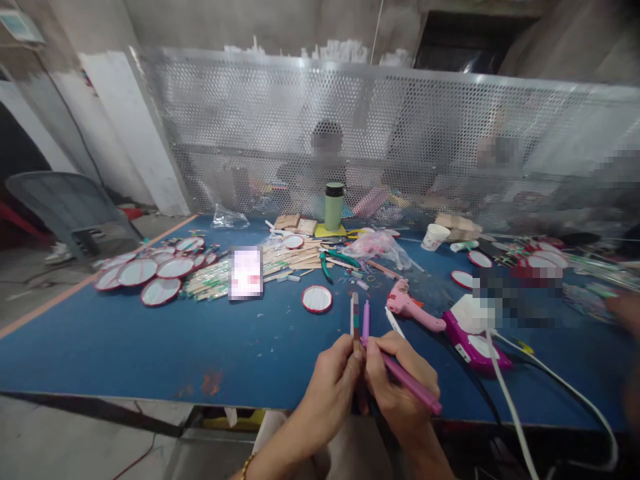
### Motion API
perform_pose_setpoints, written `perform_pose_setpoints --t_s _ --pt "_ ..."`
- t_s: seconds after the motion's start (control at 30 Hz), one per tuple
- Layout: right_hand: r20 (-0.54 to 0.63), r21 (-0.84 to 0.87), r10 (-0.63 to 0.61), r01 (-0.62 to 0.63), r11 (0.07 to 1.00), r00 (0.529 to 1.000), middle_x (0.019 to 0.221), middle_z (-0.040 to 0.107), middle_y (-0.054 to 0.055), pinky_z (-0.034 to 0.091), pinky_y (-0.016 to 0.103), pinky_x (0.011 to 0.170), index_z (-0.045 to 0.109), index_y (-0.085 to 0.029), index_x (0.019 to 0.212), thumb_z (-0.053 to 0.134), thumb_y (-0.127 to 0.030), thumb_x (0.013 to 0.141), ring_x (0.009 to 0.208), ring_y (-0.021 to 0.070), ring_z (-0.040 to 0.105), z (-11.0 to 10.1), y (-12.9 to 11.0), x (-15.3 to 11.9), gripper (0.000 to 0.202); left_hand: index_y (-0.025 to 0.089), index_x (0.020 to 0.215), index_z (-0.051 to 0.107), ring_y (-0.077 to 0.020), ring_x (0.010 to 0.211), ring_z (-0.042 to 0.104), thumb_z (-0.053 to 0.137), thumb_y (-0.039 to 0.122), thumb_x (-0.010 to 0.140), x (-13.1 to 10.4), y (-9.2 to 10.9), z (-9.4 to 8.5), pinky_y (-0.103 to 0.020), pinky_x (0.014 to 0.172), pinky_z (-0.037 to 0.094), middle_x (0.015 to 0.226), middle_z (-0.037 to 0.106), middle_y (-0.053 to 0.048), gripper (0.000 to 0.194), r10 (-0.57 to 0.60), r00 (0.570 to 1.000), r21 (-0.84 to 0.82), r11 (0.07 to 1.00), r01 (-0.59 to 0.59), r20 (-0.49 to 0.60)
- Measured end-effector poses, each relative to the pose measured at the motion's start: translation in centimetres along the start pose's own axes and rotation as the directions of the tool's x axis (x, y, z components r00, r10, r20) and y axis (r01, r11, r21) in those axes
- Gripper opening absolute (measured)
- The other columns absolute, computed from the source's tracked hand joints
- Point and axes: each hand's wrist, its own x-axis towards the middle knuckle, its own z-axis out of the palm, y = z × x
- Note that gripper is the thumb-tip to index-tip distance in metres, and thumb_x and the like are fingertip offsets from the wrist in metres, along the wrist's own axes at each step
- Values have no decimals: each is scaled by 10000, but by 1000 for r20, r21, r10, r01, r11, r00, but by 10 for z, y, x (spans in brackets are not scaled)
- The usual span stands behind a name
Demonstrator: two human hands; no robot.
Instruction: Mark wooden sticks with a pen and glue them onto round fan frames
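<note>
"Head view, going left to right: what's closest to the left hand (333, 373) on that blue counter (150, 347)?"

"Far left there's a bunch of red-rimmed white discs (137, 272), then a bright phone-looking panel (246, 270), kinda blurred. One lone disc (317, 299) lies flat just past the left hand, not touching it. What that hand actually has is a banded stick (356, 320), brownish with a teal stripe. Thumb and fingers are pinched in tight around it, no gap that I can see."

"Which way does the stick run?"

"Long axis points pretty much straight away from the person, far end sticking out beyond the fingertips. It's right between the two hands, left one gripping it, right one just beside it."

"And the right hand (403, 373)?"

"Fingers curled in a writing grip on a purple pen (414, 387). The pen slants, back end toward the person and off to the right, front end up and left by the stick. Can't tell if the tip is really touching. So pen crosses at an angle, stick goes straight out."

"What's that other purple piece (367, 317)?"

"Slim thing just right of the stick, nearly parallel to it. Could be a cap, can't say. Further right, there's a pink glue gun (415, 310) near the right hand but clear of it."
</note>
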Motion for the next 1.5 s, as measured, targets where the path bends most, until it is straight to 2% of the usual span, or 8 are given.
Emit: perform_pose_setpoints --t_s 0.23,0.43,0.63,0.87,1.07,1.23,1.5 --pt "20 21 -40 40 999 999 649 627 -12 472 204 545 641 -172 816 596 -118 903 553 93 607 2 1 1 113 195 791 452 -75 421 467 471 615 916 1 2 1 -180 412 365 541 475 69 438 21 1000 2 1000 -21 -23" --pt "-35 21 -6 7 1000 999 628 617 -24 466 192 515 626 -182 797 587 -108 909 517 83 588 0 2 0 139 197 812 453 -83 406 476 456 628 915 1 1 1 -178 393 336 529 498 63 443 -5 1000 7 1000 5 -22" --pt "19 14 -57 57 998 998 648 639 -8 476 202 537 644 -174 814 592 -118 903 550 96 614 1 1 1 117 193 778 455 -79 426 480 474 615 910 1 3 1 -180 411 362 548 472 66 442 17 999 20 1000 -16 -41" --pt "-19 6 -19 19 1000 1000 629 617 -18 465 197 517 625 -177 797 589 -113 908 521 86 586 0 0 0 133 196 813 457 -83 411 479 451 623 918 1 -1 2 -181 395 354 539 488 65 440 -2 1000 9 1000 2 -30" --pt "8 12 -68 68 998 998 637 634 -11 476 198 532 642 -174 809 593 -123 900 538 92 607 1 0 1 114 202 786 457 -92 421 487 467 634 899 1 4 2 -196 413 387 534 474 67 447 10 999 20 1000 -10 -38" --pt "-16 14 -11 11 1000 1000 632 621 -20 468 191 513 627 -181 801 591 -113 906 520 83 591 0 1 1 129 201 802 453 -89 412 484 447 636 909 2 2 1 -187 397 358 530 484 66 448 -7 999 28 1000 8 -35" --pt "12 4 -52 52 999 999 644 638 -14 485 205 533 642 -179 813 590 -120 898 544 98 618 2 1 1 116 205 766 442 -88 419 491 460 606 915 1 1 2 -183 407 364 517 482 67 428 11 999 33 999 -9 -46"
